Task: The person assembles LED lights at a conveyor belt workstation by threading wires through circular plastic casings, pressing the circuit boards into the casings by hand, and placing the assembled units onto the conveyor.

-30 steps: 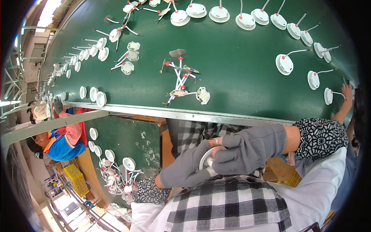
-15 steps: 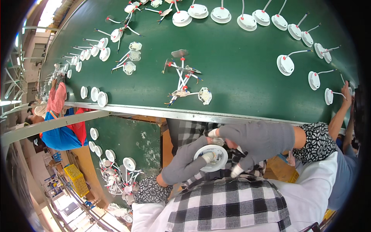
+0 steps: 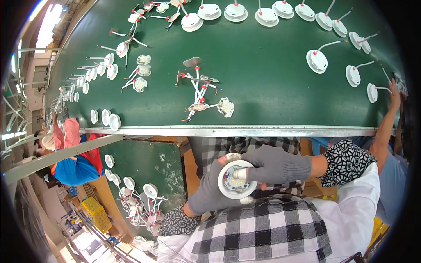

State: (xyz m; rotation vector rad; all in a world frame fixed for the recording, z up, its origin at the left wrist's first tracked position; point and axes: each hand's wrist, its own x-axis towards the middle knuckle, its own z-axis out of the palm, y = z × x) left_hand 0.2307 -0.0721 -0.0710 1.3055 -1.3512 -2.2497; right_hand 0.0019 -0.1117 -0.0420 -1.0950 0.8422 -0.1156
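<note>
A white round lamp housing (image 3: pixel 222 189) is held in front of my checked apron, its open side facing up. Inside it lies a pale circuit board (image 3: pixel 236 183) with small yellow dots. My left hand (image 3: pixel 209 189), in a grey glove with white-covered fingertips, is closed around the housing's left side and underside. My right hand (image 3: pixel 276 166), gloved alike, reaches in from the right and closes on the housing, its thumb pressed onto the board. The right fingers beneath the rim are partly hidden.
Beyond a metal edge (image 3: pixel 280 131) runs a green belt with white lamps (image 3: pixel 316 61) and loose wired boards (image 3: pixel 198 106). A green side table (image 3: pixel 164 168) at left carries housings (image 3: pixel 150 190) and a wired-board pile (image 3: pixel 136 206). Other people (image 3: pixel 74 168) work left and right.
My right hand, earlier apart from the housing with a clear piece by its fingers, now has its thumb inside on the board. My left thumb has left the inside. The clear piece no longer shows.
</note>
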